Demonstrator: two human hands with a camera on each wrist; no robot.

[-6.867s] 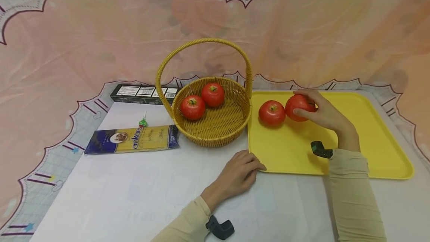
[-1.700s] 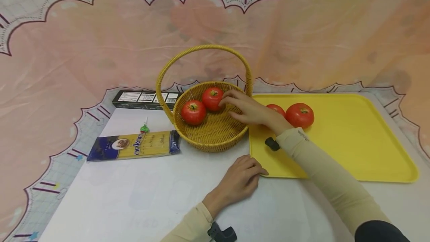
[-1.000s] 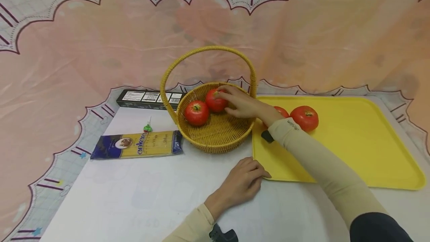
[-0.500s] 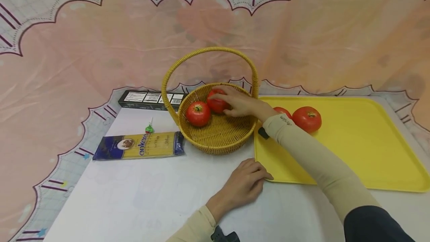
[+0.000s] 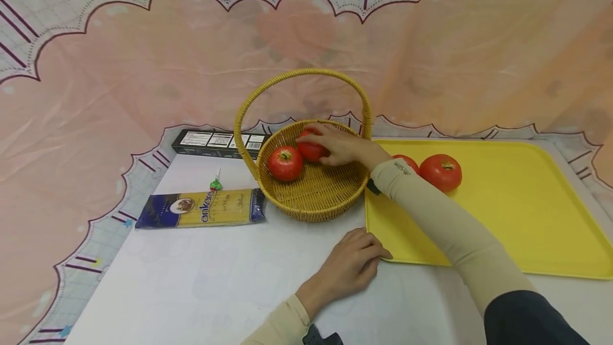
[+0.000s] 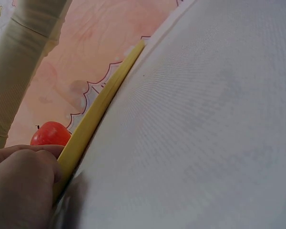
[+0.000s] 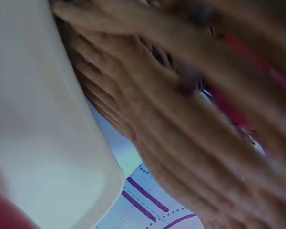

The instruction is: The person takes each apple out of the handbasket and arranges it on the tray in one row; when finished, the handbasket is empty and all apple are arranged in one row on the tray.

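Observation:
My right hand (image 5: 337,145) reaches into the yellow wicker basket (image 5: 311,212), its fingers curled over a red apple (image 5: 312,152) and partly hiding it. Another red apple (image 5: 285,164) lies beside it in the basket. Close to the front left corner of the yellow tray (image 5: 527,217), my left hand (image 5: 351,265) has bent fingers and grips the rim, as the left wrist view shows at the tray edge (image 6: 93,117). Two red tomatoes sit on the tray: one tomato (image 5: 440,173) in plain sight, the other tomato (image 5: 407,163) mostly behind my right sleeve. Blurred basket weave fills much of the right wrist view.
Left of the basket lies a pasta packet (image 5: 201,209), with a green-wrapped lollipop (image 5: 216,184) just behind it. A long dark box (image 5: 220,143) stands at the back. The basket's tall handle (image 5: 306,72) arches above my right hand.
My right hand has gone from a tomato on the tray to the basket, and its fingers have closed round the rear apple. My left hand stays at the tray corner. The view shifts slightly.

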